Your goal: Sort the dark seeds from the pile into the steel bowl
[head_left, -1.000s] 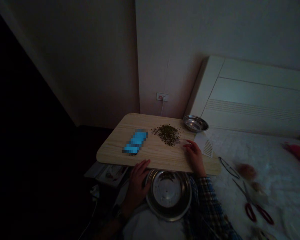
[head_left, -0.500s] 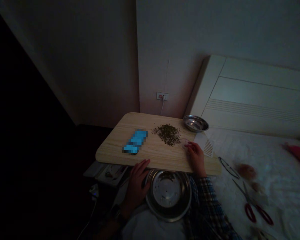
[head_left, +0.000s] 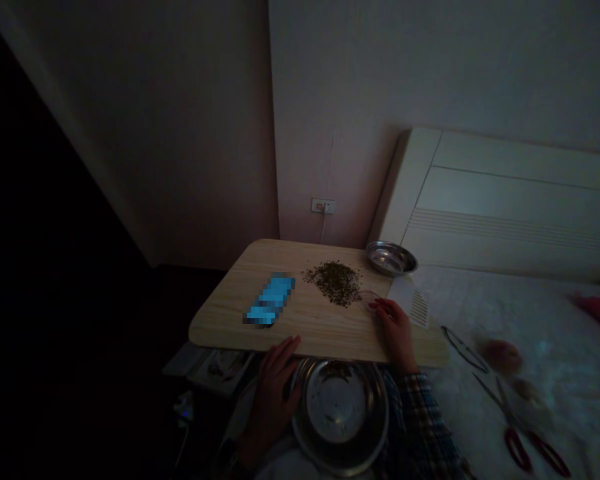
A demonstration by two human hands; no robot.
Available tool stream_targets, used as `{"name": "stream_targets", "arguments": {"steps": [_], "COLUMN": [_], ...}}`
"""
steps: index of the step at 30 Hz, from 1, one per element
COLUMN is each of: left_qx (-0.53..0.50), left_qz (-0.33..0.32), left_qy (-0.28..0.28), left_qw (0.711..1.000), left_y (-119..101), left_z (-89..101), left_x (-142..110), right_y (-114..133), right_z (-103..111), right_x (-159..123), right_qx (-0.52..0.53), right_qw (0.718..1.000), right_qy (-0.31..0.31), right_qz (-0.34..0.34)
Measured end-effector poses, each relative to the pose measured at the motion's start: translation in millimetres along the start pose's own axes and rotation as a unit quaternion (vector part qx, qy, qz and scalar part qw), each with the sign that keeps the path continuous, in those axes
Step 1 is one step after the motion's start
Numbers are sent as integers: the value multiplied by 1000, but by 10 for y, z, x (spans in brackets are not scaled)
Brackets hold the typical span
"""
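My right hand [head_left: 396, 330] pinches a clear, thin, round-edged piece [head_left: 369, 297] at the right side of a loose heap of small dark green-brown bits [head_left: 336, 281], like dried leaves or seeds. Its exact kind is too dim to make out. My left hand [head_left: 276, 373] lies with fingers stretched out at the table's front edge, beside the rim of a steel bowl [head_left: 337, 407] below the tabletop. A few dark bits lie in that bowl. Left of the heap, a phone [head_left: 271, 300] with a lit, blurred-out screen rests on the light wooden table [head_left: 225, 313].
A second steel bowl [head_left: 391, 259] stands at the table's back right corner, with a white comb-like piece [head_left: 419, 308] near it. Red-handled scissors [head_left: 517, 427] and a dark, slim curved tool [head_left: 464, 349] lie on the white bed [head_left: 555, 387]. A plugged socket [head_left: 323, 205] is on the wall.
My view has tilted up slightly, so everything sits lower in the picture. Both hands keep nearly the same places against the table and bowl.
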State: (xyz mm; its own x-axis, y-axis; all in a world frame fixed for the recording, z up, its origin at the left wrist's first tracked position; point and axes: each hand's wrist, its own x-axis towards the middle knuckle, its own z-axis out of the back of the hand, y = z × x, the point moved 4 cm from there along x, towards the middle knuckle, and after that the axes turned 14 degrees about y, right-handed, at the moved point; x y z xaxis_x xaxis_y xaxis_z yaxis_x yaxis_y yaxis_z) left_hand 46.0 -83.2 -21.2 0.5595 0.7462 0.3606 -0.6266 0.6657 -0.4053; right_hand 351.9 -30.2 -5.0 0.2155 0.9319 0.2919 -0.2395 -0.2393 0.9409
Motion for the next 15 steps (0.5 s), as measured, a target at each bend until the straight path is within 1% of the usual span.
{"name": "stream_targets", "arguments": {"steps": [8,15], "left_qx": [-15,-6], "left_qz": [-3,-3], "left_qy": [2,0], "left_qw": [1000,1000], "left_y": [3,3], "left_z": [-9,-1], "left_x": [6,1], "right_y": [37,90], "right_z": [6,-49], "right_x": [-15,-22], "right_qx": [-14,-25], "right_qw": [1000,999], "right_qy": [0,32], "right_qz": [1,5]}}
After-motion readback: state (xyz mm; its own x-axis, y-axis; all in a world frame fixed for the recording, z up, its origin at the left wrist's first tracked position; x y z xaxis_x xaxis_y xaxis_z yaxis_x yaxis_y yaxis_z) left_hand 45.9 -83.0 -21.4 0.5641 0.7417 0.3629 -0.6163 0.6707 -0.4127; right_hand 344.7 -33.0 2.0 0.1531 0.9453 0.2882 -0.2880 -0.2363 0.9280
